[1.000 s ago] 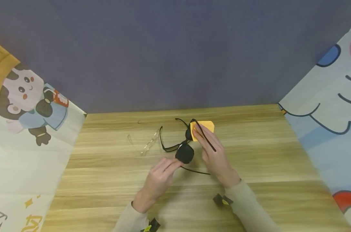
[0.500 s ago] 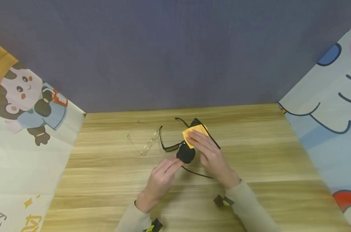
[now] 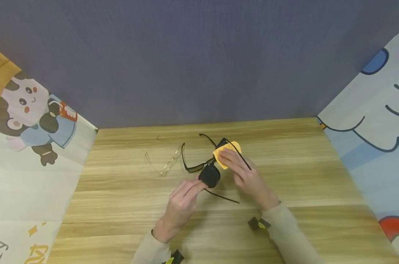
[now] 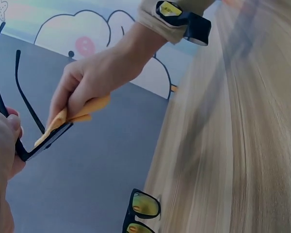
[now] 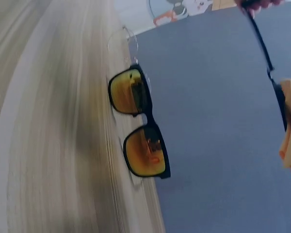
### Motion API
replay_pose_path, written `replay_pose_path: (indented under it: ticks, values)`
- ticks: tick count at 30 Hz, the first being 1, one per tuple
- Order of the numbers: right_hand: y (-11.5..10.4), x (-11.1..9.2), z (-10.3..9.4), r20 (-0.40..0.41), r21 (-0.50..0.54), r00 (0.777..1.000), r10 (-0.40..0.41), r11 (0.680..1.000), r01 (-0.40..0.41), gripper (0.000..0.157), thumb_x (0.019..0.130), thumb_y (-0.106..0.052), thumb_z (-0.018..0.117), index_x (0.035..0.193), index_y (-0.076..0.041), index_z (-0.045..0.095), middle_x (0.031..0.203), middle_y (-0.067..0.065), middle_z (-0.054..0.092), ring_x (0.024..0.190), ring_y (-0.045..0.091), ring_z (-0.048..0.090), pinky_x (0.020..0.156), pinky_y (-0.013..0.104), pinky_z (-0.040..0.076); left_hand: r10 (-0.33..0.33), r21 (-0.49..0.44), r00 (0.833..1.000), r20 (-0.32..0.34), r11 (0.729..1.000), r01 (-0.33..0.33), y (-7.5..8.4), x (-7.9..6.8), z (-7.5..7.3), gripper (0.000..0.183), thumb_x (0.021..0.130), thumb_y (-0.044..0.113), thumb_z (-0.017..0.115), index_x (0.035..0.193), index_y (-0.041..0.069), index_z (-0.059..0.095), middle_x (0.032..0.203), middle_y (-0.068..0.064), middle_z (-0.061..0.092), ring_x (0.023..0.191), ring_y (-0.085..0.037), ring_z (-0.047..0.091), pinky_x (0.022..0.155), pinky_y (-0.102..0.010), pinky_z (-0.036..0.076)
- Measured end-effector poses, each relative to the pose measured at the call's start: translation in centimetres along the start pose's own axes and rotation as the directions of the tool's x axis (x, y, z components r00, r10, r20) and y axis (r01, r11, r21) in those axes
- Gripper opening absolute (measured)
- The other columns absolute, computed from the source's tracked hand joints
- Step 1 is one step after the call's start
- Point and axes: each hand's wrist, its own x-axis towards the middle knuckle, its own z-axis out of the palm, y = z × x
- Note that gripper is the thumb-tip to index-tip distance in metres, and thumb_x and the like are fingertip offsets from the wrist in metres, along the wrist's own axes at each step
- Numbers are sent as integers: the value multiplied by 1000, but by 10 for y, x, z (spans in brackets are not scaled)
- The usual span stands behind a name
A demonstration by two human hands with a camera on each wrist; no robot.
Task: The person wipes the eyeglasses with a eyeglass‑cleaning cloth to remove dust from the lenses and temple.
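Observation:
My left hand [image 3: 181, 201] pinches a pair of black sunglasses [image 3: 210, 176] at one end, by the hinge. They are held up off the table with both temples unfolded. My right hand [image 3: 249, 181] grips a yellow cloth [image 3: 223, 147] against the other lens, which is mostly covered. In the left wrist view, the right thumb and fingers pinch the cloth [image 4: 94, 105] over that lens. Under and behind the held pair, a second pair of black-framed sunglasses [image 3: 195, 168] rests on the table; its lenses [image 5: 144, 150] look mirrored orange in the right wrist view.
Left of the sunglasses, thin wire-framed glasses [image 3: 171, 162] lie on the wood-grain table [image 3: 127, 205]. A dark blue-grey panel [image 3: 199, 73] rises at the table's back. Printed cartoon panels stand on both sides.
The right hand has slid the cloth over the lens, first toward the bridge and then slightly back outward. The left hand keeps its hold on the sunglasses, nearly still.

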Motion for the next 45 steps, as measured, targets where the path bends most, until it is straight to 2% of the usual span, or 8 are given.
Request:
replay_pose_path:
  ticks: [7, 14, 24, 29, 33, 37, 42, 45]
  values:
    - [6, -4, -3, -19, -63, 999, 39, 997, -40, 57, 84, 12, 41, 137, 6, 61, 144, 20, 60, 138, 36, 54, 121, 40, 42, 30, 0, 999, 12, 1000, -30, 0, 1, -2, 24, 104, -2, 54, 93, 1, 75, 89, -8, 74, 75, -15, 67, 78, -18, 62]
    - [-2, -3, 0, 56, -204, 998, -27, 978, 38, 59, 86, 8, 41, 141, 2, 59, 146, 15, 60, 134, 30, 57, 122, 34, 39, 32, 12, 999, 6, 999, -32, -4, 0, -3, 24, 104, -3, 54, 93, 1, 75, 89, -8, 74, 74, -15, 67, 77, -19, 63]
    - [-2, 6, -1, -30, -37, 996, -81, 996, 80, 57, 83, 16, 35, 129, 6, 67, 135, 19, 66, 130, 31, 61, 117, 37, 45, 44, 20, 997, 63, 999, -46, -2, -2, -3, 27, 105, -2, 51, 95, 3, 76, 92, -7, 75, 79, -16, 69, 82, -20, 63]
    - [2, 7, -3, 7, -102, 995, -98, 990, 98, 54, 88, 14, 38, 133, 3, 65, 139, 16, 65, 131, 30, 60, 118, 38, 45, 62, 25, 996, 65, 998, -63, -1, -2, -3, 28, 105, -3, 50, 94, 2, 76, 92, -8, 75, 78, -17, 70, 82, -20, 63]
    - [7, -2, -6, 99, -175, 994, -54, 982, 71, 55, 94, 8, 36, 143, 0, 58, 149, 13, 58, 138, 29, 54, 121, 38, 40, 88, 31, 996, 12, 996, -89, -2, -3, -1, 27, 103, -5, 53, 91, 2, 76, 89, -7, 74, 76, -16, 68, 79, -19, 62]
    - [14, -8, -9, 141, -171, 990, -20, 984, 44, 57, 94, 5, 32, 147, 3, 52, 155, 14, 51, 144, 29, 48, 123, 37, 37, 79, 23, 997, -6, 997, -78, -2, -5, -1, 25, 103, -5, 54, 90, 1, 75, 88, -8, 74, 75, -16, 68, 79, -20, 63]
    - [15, -9, -10, 118, -102, 993, -5, 995, 18, 58, 93, 7, 32, 146, 4, 53, 154, 16, 52, 143, 31, 48, 123, 38, 39, 58, 4, 998, -3, 998, -58, -2, -6, -1, 24, 102, -5, 53, 93, 0, 74, 89, -9, 74, 76, -17, 68, 79, -20, 63]
    - [10, -11, -5, 112, -123, 994, 0, 992, 14, 60, 90, 8, 32, 146, 2, 53, 153, 14, 53, 143, 29, 49, 123, 38, 39, 51, 0, 999, -7, 999, -51, -3, -6, -1, 24, 102, -5, 53, 92, 0, 74, 89, -9, 74, 76, -17, 68, 79, -20, 63]
